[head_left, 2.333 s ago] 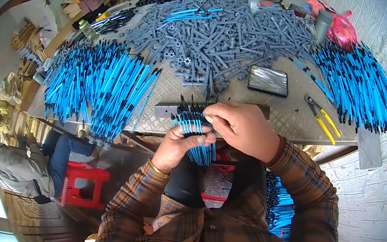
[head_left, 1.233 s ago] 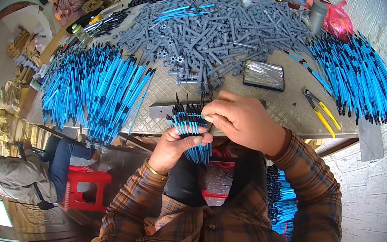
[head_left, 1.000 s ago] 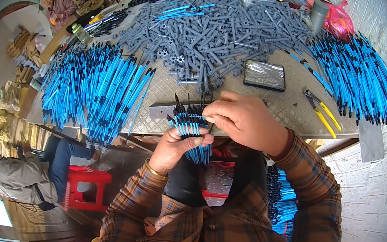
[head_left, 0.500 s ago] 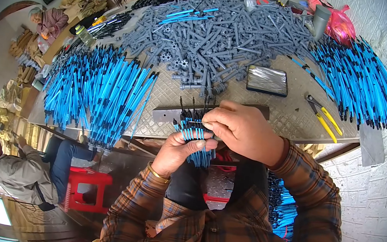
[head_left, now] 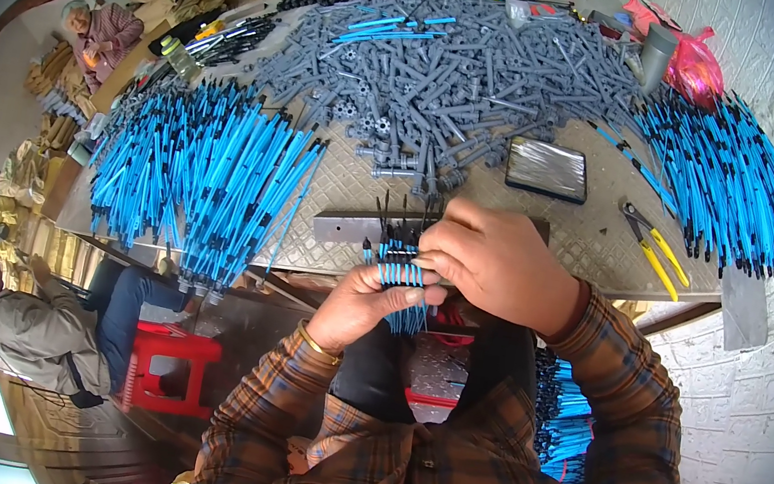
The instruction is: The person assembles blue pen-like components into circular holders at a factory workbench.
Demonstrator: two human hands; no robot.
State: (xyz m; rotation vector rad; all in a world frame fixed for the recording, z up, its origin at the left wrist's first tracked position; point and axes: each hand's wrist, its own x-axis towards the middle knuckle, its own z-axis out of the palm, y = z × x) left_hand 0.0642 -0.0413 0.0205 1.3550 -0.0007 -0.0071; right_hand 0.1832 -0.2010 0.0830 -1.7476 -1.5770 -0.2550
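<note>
My left hand [head_left: 358,306] is closed round a bundle of thin blue rods with black ends [head_left: 402,275], held upright just off the table's near edge. The rods fan a little, black tips up, blue ends below the hand. My right hand [head_left: 502,263] is pinched against the right side of the bundle's black upper part; what its fingertips grip is too small to make out. Behind the bundle lies a flat metal bar [head_left: 341,228]. Farther back on the table are a heap of grey plastic parts [head_left: 433,77] and a black tray of fine silvery wires [head_left: 547,169].
Blue rods lie piled at the table's left [head_left: 243,189] and right [head_left: 720,183]. Yellow-handled cutters [head_left: 651,248] rest near the right edge. A grey cup [head_left: 656,57] and pink bag [head_left: 695,68] stand behind. A person sits by a red stool [head_left: 169,370]; others work farther off.
The whole view has shifted slightly, with the table things now lower and farther right. My left hand keeps the bundle, and my right fingers stay pinched at its upper part.
</note>
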